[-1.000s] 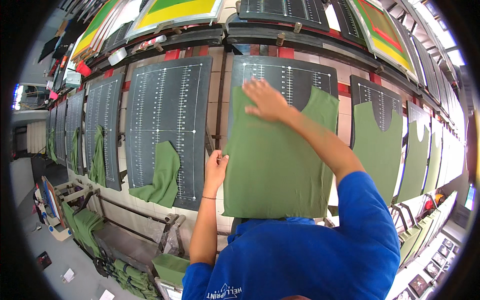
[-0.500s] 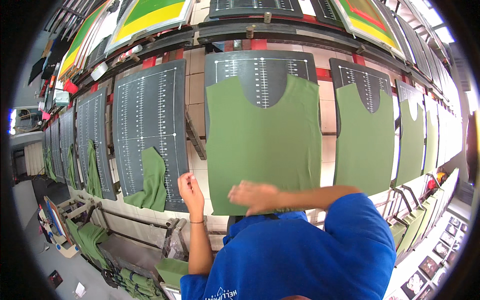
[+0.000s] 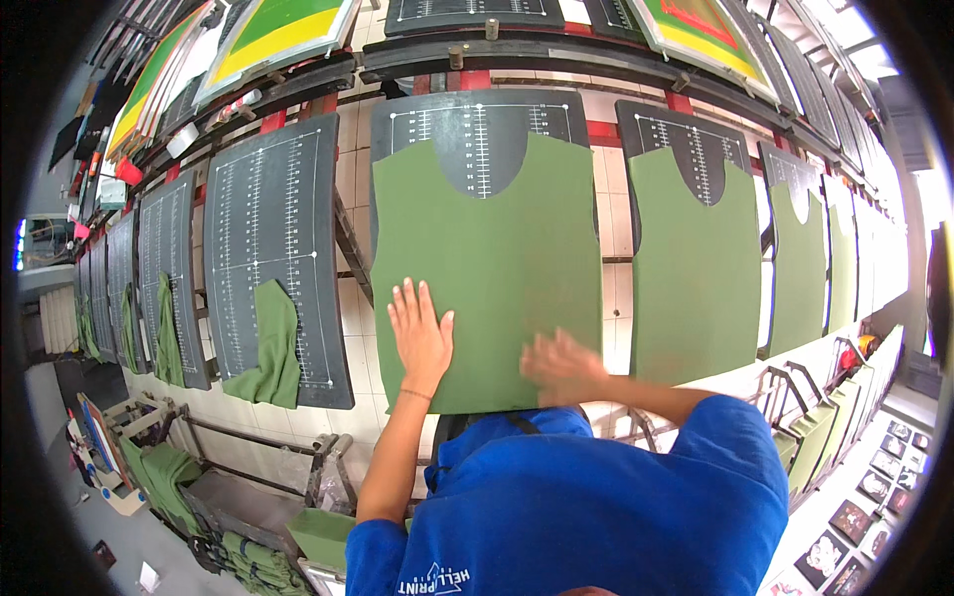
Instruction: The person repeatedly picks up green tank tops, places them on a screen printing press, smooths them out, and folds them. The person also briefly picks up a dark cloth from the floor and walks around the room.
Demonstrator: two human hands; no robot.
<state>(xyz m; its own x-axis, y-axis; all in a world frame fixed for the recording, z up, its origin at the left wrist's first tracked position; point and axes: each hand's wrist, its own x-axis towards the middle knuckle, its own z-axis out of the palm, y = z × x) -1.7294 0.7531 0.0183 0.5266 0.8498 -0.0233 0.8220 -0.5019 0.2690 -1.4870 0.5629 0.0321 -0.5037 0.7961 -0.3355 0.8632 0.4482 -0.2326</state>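
Note:
A green cut shirt panel (image 3: pixel 487 263) with a scooped neckline lies smooth over the dark printing board (image 3: pixel 407 124) in front of me. White ruled lines on the board show above the neckline. My left hand (image 3: pixel 419 338) rests palm down on the panel's left part, its fingers spread. Over the lower right part is my right hand (image 3: pixel 566 366), blurred by motion but with fingers stretched out; whether it touches the cloth I cannot tell. Neither hand holds anything.
To the left, a crumpled green cloth piece (image 3: pixel 273 348) lies on another ruled board (image 3: pixel 268 189). Boards on the right carry similar green panels (image 3: pixel 696 278). Framed screens (image 3: pixel 273 45) stand beyond the dark rail (image 3: pixel 417 70). Folded green cloth (image 3: pixel 253 566) sits at the lower left.
My left hand has come from beside the board onto the panel and flattened there. The right hand has swept right across the cloth. The whole view has shifted slightly.

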